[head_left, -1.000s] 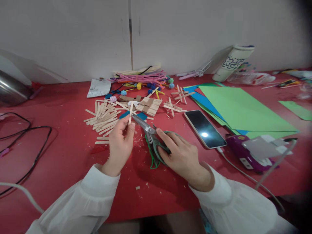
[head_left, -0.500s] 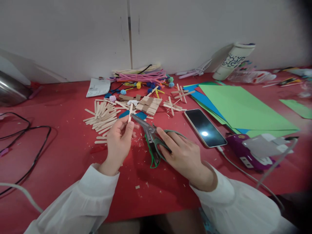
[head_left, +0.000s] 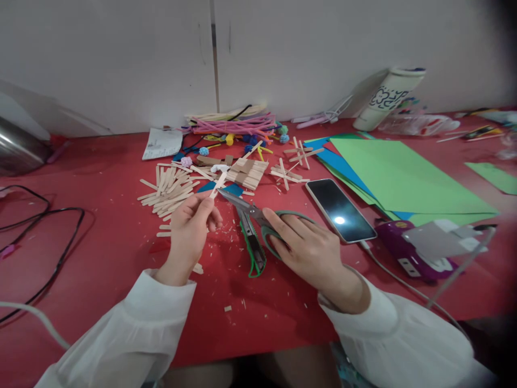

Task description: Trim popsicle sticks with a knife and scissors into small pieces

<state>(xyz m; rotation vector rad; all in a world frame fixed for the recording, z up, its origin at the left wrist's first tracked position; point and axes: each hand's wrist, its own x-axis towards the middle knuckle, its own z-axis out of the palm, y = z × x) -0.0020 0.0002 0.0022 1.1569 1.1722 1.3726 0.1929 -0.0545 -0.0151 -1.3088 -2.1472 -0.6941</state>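
Between the thumb and fingers of my left hand (head_left: 189,229) is a wooden craft stick (head_left: 218,184), tilted up and to the right. My right hand (head_left: 309,248) grips the handles of a pair of scissors (head_left: 247,206), whose blade tips meet the stick's edge just above my left fingertips. A green utility knife (head_left: 252,245) lies on the table below the scissors. Behind my left hand is a loose pile of craft sticks (head_left: 172,191), and to its right a joined panel of sticks (head_left: 248,172). Two crossed-stick pieces (head_left: 301,152) sit farther right.
Small wood chips are scattered over the red table (head_left: 258,323). A phone (head_left: 341,210), green paper sheets (head_left: 412,175) and a purple power strip (head_left: 404,248) lie to the right. Pipe cleaners (head_left: 230,125) and a tumbler (head_left: 388,99) stand along the back; black cables (head_left: 60,258) run at left.
My left hand has shifted slightly left, and the craft stick leans more to the right. My right hand with the scissors has moved slightly right. Stick ends now show below my left wrist.
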